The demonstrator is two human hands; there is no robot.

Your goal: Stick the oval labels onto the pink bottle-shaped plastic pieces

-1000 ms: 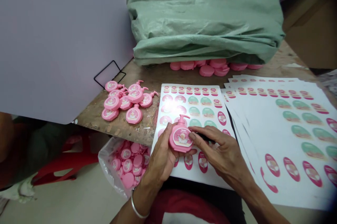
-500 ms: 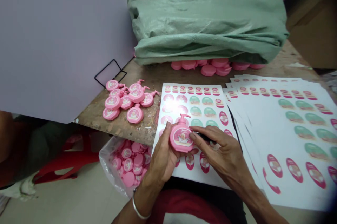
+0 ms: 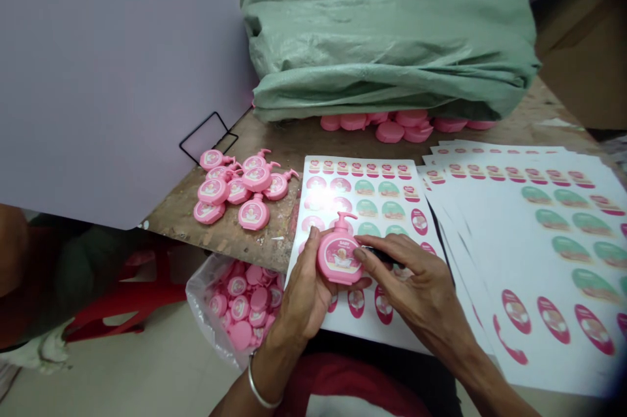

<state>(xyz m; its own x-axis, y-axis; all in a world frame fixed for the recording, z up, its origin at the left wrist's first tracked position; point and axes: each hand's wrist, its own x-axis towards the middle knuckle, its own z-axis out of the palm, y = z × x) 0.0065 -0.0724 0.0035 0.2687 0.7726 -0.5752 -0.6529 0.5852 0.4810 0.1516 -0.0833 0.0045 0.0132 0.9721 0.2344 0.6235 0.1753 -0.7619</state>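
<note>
Upright in my left hand (image 3: 304,299) is a pink toy pump bottle (image 3: 341,257), its round front label facing me and its spout pointing right. My left fingers are closed around its left side and base. My right hand (image 3: 421,289) pinches a slim black tool (image 3: 386,256), whose kind I cannot make out, and its thumb touches the right edge of the bottle's label. Beneath both hands lies a white sheet of stickers (image 3: 326,172) in pink, green and oval designs, partly covered by the hands.
Several labelled pink bottles (image 3: 253,213) are heaped on the worn wooden table (image 3: 215,240). Below its edge hangs a clear bag (image 3: 200,299) of pink pieces. More sticker sheets (image 3: 494,234) fan out at right. A green sack (image 3: 392,31) stands behind, with pink bottles at its base.
The view has shifted slightly, so everything sits a little further right. Both hands keep the same hold on the bottle and the black tool.
</note>
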